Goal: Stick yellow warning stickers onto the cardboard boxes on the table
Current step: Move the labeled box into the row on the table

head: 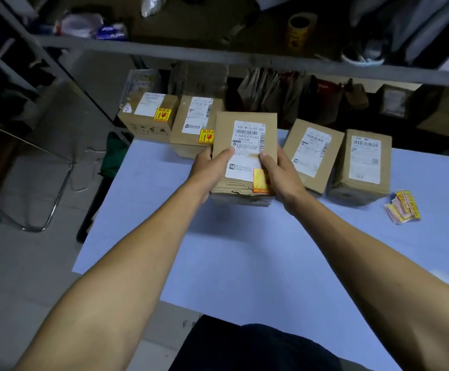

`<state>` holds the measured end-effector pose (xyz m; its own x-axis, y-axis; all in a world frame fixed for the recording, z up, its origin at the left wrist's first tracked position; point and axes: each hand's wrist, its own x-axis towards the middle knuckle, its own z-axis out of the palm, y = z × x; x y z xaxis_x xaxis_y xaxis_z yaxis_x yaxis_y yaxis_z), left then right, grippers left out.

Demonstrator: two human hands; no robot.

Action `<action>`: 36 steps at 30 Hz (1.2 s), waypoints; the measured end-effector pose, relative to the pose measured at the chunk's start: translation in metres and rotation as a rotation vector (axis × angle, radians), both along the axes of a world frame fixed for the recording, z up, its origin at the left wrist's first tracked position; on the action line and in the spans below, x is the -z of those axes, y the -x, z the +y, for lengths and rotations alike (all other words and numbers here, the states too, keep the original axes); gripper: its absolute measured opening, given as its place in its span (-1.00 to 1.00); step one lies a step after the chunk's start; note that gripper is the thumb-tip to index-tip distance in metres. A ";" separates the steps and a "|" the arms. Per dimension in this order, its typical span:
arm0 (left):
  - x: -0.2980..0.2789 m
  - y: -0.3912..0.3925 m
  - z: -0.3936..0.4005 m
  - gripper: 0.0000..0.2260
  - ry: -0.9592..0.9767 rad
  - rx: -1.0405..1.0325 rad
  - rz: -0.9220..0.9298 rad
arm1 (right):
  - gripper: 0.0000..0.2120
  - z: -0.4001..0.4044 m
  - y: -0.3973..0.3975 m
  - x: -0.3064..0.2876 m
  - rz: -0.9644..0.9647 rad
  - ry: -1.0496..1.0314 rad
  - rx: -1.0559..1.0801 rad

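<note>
In the upper left of the table, two cardboard boxes stand side by side: the far-left box carries a yellow sticker on its top, and the second box has its own yellow sticker at its near right corner. At frame centre, the left hand grips the left side of the middle box, thumb curled over onto the white shipping label, the other fingers hidden behind the box. The right hand grasps the right side, thumb also pressed on the label, just above a yellow warning sticker on the box's near right corner. Right of centre, two more boxes lie with white labels only. At the far right, a loose pile of stickers rests on the table.
</note>
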<state>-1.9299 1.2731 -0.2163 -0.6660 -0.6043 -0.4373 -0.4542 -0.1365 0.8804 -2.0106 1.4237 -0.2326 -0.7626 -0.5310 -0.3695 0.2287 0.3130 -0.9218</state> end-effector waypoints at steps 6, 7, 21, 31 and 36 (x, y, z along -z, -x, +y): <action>0.006 0.060 -0.026 -0.77 0.013 0.002 -0.064 | -0.67 -0.029 0.057 0.006 0.004 -0.058 0.027; 0.008 0.070 -0.031 -0.78 0.021 -0.004 -0.071 | -0.59 -0.035 0.064 0.007 0.002 -0.071 0.037; 0.066 0.141 -0.072 -0.38 -0.029 0.151 -0.299 | -0.60 -0.083 0.125 0.050 -0.038 -0.326 0.121; 0.079 0.164 -0.068 -0.38 0.199 0.122 -0.392 | -0.61 -0.098 0.138 0.065 0.037 -0.456 0.072; 0.073 0.169 -0.065 -0.40 0.406 0.171 -0.390 | -0.62 -0.091 0.140 0.056 0.157 -0.498 0.003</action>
